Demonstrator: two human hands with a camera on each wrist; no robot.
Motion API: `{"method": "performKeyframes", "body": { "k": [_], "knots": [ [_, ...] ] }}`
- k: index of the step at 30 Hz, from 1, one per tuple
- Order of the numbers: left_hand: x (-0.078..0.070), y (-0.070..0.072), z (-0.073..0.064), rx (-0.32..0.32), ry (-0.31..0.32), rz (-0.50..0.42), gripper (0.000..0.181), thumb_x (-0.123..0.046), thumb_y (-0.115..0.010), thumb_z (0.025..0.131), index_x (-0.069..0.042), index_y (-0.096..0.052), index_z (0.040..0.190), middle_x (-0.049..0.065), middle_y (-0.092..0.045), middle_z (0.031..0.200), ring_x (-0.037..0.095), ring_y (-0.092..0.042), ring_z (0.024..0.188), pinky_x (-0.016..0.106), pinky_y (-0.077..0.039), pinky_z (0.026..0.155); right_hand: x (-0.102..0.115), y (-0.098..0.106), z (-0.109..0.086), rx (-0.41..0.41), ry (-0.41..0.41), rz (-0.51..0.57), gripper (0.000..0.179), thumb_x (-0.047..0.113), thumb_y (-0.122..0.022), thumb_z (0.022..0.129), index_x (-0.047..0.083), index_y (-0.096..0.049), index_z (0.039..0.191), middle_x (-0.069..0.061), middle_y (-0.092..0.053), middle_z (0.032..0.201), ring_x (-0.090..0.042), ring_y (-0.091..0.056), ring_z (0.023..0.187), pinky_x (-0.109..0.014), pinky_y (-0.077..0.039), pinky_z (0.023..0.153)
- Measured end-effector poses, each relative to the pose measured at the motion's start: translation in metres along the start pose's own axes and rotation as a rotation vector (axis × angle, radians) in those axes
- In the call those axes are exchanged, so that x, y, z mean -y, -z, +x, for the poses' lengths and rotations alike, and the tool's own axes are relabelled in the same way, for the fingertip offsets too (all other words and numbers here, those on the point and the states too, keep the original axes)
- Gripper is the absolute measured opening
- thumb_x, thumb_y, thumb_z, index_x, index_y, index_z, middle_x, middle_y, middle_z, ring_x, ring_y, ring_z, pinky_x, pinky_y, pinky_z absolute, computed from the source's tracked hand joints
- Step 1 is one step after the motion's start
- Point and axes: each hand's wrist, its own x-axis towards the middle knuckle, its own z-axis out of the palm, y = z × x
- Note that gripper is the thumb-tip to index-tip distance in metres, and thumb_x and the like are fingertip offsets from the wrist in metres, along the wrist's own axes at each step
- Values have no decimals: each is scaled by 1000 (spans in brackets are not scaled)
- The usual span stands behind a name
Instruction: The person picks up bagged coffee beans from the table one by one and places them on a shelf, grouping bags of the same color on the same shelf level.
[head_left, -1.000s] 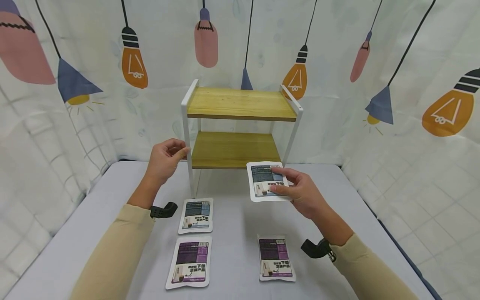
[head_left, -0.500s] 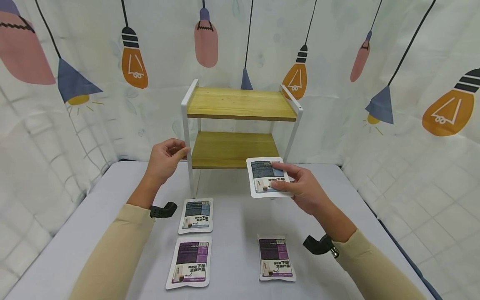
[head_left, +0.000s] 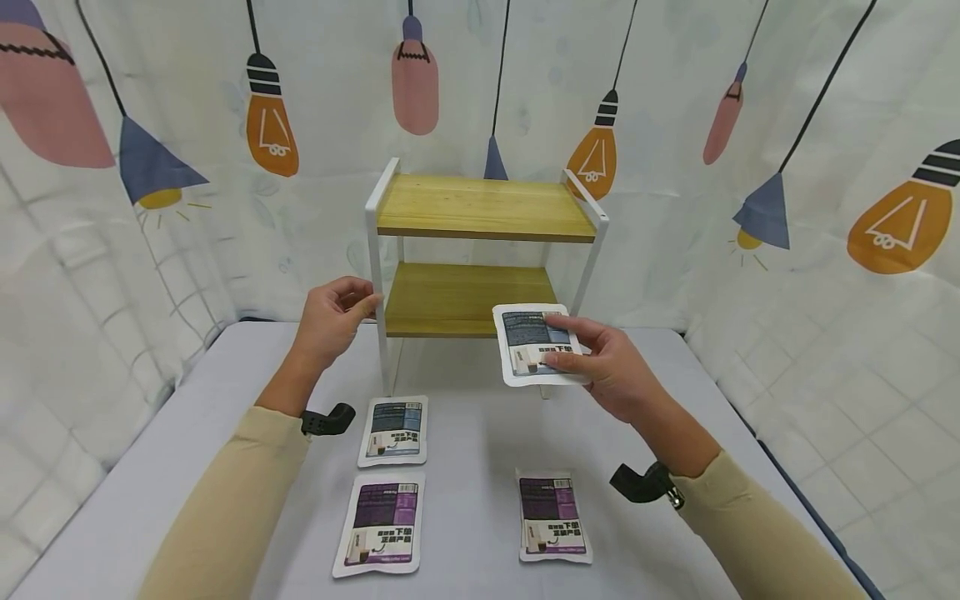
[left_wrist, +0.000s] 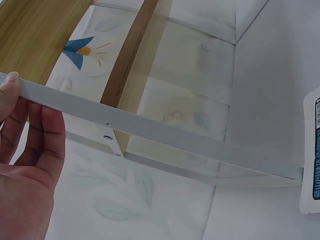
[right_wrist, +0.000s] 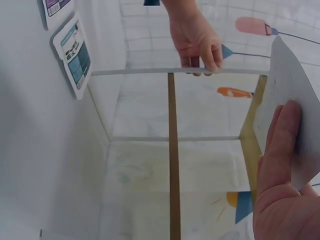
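Observation:
A two-tier shelf rack (head_left: pixel 480 207) with wooden boards and white metal sides stands at the back of the table. My left hand (head_left: pixel 333 323) pinches its left front post (left_wrist: pixel 75 103) between thumb and fingers, as the left wrist view shows up close. In my right hand (head_left: pixel 622 379) is a flat white pouch (head_left: pixel 525 327) with a blue label, gripped at its right edge, thumb on top. The pouch is held in the air before the front right of the lower board (head_left: pixel 450 300). In the right wrist view its plain underside (right_wrist: pixel 305 130) faces the camera.
A second blue-labelled pouch (head_left: pixel 393 431) lies near the rack's left front foot. Closer to me are two purple-labelled pouches, one on the left (head_left: pixel 380 525) and one on the right (head_left: pixel 553 518). Patterned cloth (head_left: pixel 330 208) hangs behind the white-covered table (head_left: pixel 465 500).
My right hand has lifted the blue-labelled pouch a little and moved it away from me toward the lower board. The left hand stays at the post.

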Motion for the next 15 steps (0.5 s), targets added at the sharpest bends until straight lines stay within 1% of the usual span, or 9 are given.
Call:
{"method": "performKeyframes", "body": {
  "k": [7, 11, 15],
  "knots": [
    [0, 0, 0, -1, -2, 6, 35, -33, -66, 100, -4, -68, 120, 7, -67, 111, 13, -68, 100, 14, -57, 87, 9, 0, 1, -8, 13, -16, 62, 0, -70, 95, 11, -50, 152, -13, -40, 152, -23, -65, 113, -26, -60, 91],
    [1, 0, 0, -3, -2, 11, 35, -33, -67, 100, -4, -68, 119, 7, -67, 111, 11, -68, 99, 17, -57, 88, 14, 0, 2, -10, 20, -10, 61, 1, -70, 95, 12, -51, 151, -12, -40, 150, -24, -65, 114, -26, -60, 91],
    [2, 0, 0, -3, -6, 5, 35, -32, -67, 100, -4, -68, 119, 8, -67, 111, 11, -68, 98, 14, -57, 87, 18, -1, 2, -14, 14, 5, 60, 2, -72, 94, 13, -52, 150, -10, -42, 148, -23, -66, 113, -27, -60, 91]
  ]
}}
